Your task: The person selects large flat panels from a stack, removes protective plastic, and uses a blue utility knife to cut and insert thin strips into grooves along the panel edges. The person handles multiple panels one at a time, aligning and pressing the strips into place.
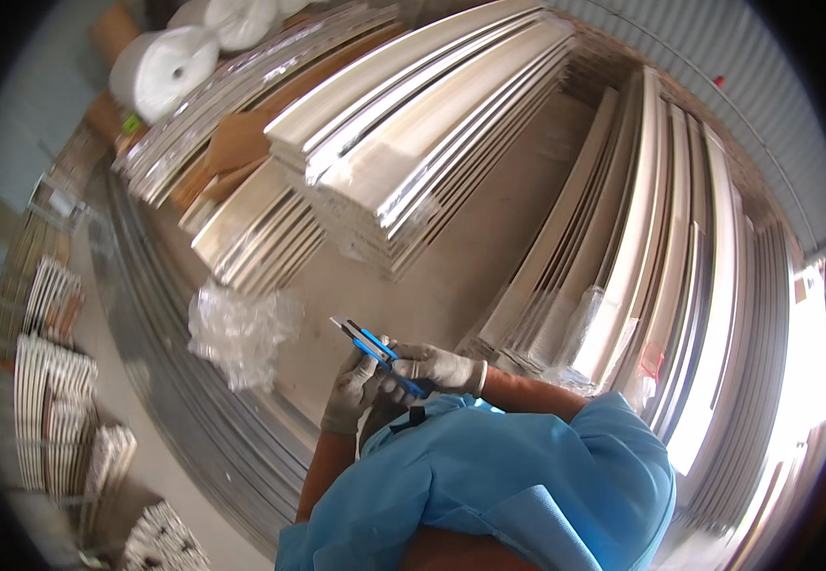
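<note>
A blue and black utility knife [371,346] is held up in front of my body, its bare blade pointing toward the far left. My left hand [347,397], in a grey work glove, closes around the knife from the left and below. From the right, my right hand [439,369], gloved the same way, has its fingers closed on the handle. The lower end of the handle shows below the right fingers. Some fingertips are hidden where the two hands overlap.
Stacks of long pale panels [365,176] wrapped in film rise ahead. More long panels [613,276] lie along the right. Crumpled clear plastic [241,328] sits left of my hands, beside long dark strips [179,333]. White wrap rolls [165,74] stand at the far left.
</note>
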Demonstrator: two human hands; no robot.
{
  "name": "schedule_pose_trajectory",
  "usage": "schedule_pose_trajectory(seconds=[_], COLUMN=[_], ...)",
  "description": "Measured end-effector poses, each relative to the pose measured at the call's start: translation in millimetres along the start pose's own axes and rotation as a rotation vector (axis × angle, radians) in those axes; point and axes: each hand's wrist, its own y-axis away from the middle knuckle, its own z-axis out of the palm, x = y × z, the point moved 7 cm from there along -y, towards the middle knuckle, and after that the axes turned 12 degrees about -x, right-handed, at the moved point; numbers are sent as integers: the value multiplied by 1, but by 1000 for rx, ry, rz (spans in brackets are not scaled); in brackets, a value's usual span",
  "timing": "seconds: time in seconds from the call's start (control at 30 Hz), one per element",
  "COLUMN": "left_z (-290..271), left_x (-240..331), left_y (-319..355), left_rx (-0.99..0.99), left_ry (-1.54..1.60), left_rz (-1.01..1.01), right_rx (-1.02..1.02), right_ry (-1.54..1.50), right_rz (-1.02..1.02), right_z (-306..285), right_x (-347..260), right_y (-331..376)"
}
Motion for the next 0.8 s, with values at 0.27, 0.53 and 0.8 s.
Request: schedule_pose_trajectory(seconds=[0.27,0.53,0.8], left_z=[-102,-169,-190], left_x=[58,54,38], left_y=[-142,-317,-512], left_rx=[-86,-261,-639], left_ry=[-354,-598,-1650], left_rz=[-404,-415,-611], right_rx=[562,928,1341], right_ry=[-40,0,484], right_rz=[-339,-364,-43], right_z=[-93,-191,-243], right_x=[-76,-152,-199], right_y=[-34,-60,-111])
